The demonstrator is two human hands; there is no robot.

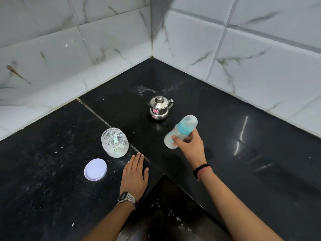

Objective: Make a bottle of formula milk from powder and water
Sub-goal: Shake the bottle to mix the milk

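Bottle in the right hand: a clear baby bottle with a teal collar and a clear cap, held above the black desk and tilted far over. Its long axis runs from lower left to upper right, the capped top pointing up and away toward the right wall, the base pointing down toward the person's left. Whitish liquid sits in the lower part of the body. The right hand's fingers and thumb are curled round the body just below the collar, gripping it, and a black bead bracelet circles that wrist. The left hand lies flat on the desk, palm down, fingers straight and together, holding nothing; a metal wristwatch is on its wrist. Just beyond the fingertips stands an open glass jar with white powder inside and a pale green scoop handle showing in it. The jar's white lid lies on the desk to the left of the left hand, apart from the jar. Farther back, near the corner of the tiled walls, stands a small steel kettle with its lid on.
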